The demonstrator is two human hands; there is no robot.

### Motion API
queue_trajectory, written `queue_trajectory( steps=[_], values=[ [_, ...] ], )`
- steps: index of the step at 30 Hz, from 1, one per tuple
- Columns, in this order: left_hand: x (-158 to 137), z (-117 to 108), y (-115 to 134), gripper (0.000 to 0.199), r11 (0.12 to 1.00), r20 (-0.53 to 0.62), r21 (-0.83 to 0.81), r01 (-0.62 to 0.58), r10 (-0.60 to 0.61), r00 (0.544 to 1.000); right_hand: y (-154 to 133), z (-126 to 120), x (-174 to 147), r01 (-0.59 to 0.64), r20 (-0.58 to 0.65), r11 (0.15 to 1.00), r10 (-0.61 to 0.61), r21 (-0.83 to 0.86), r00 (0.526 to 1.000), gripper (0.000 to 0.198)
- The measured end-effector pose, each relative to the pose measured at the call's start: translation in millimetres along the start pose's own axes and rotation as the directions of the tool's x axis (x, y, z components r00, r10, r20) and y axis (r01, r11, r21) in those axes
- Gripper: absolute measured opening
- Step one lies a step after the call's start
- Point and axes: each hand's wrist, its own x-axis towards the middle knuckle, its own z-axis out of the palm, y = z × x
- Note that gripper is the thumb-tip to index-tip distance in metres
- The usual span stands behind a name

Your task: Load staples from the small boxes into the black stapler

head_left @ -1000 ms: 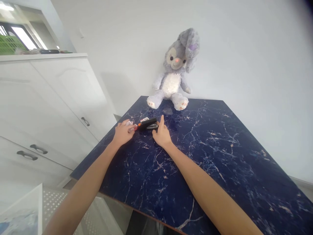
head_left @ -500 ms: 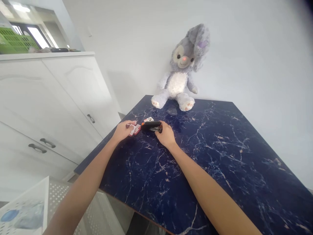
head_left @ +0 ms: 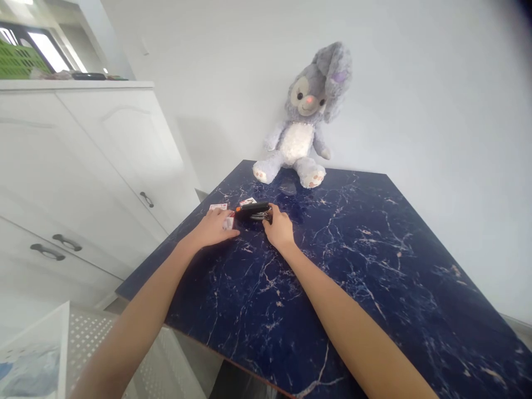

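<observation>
My right hand point(head_left: 279, 226) grips the right end of a long black tool point(head_left: 254, 209) that looks like a stapler, with an orange tip at its left end and a silvery metal part underneath. My left hand point(head_left: 215, 227) lies over some small red-and-white pieces, fingers stretched out and thumb apart. One flat white piece with red print point(head_left: 218, 206) shows past its fingers, and another white piece point(head_left: 228, 223) shows between fingers and thumb. Whether these are cards or small packets I cannot tell. Behind the black tool lies one more white-and-red piece point(head_left: 248, 201).
A dark blue marbled table point(head_left: 353, 249) carries everything. At its back edge a grey plush rabbit point(head_left: 297, 141) sits against the wall. White cabinets point(head_left: 103, 155) stand to the left, with a green basket point(head_left: 20, 61) on top. A white perforated bin point(head_left: 85, 338) is at lower left.
My left hand has spread its fingers, moving from pinching the red-and-white pieces to lying over them. The black tool in my right hand has tilted slightly. The view has shifted a little.
</observation>
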Motion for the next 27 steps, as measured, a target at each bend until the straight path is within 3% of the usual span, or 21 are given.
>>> queue_trajectory(
  steps=[7, 12, 17, 23, 27],
  values=[
    [1, -9, -24, 0.053, 0.997, -0.046, -0.069, -0.045, 0.041, 0.998, -6, -4, -3, 0.000, 0.002, 0.999, 0.000, -0.048, 1.000, 0.048],
    [-1, -21, -4, 0.050, 0.991, -0.198, -0.103, -0.084, 0.063, 0.978, -7, -3, -5, -0.003, 0.003, 0.998, 0.004, -0.059, 1.000, 0.049],
    [-1, -16, 13, 0.053, 0.973, -0.104, -0.068, -0.221, 0.213, 0.971, -4, 0, -3, 0.010, -0.002, 0.998, -0.010, -0.065, 1.000, 0.050],
    [1, -16, -10, 0.064, 0.984, -0.175, -0.065, -0.164, 0.150, 0.973, -5, -2, -5, 0.036, -0.004, 0.997, -0.036, -0.064, 0.999, 0.046],
    [1, -14, -23, 0.078, 0.997, -0.102, -0.037, -0.064, 0.060, 0.993, -7, -3, -5, 0.043, -0.001, 0.997, -0.043, -0.069, 0.999, 0.043]
  ],
)
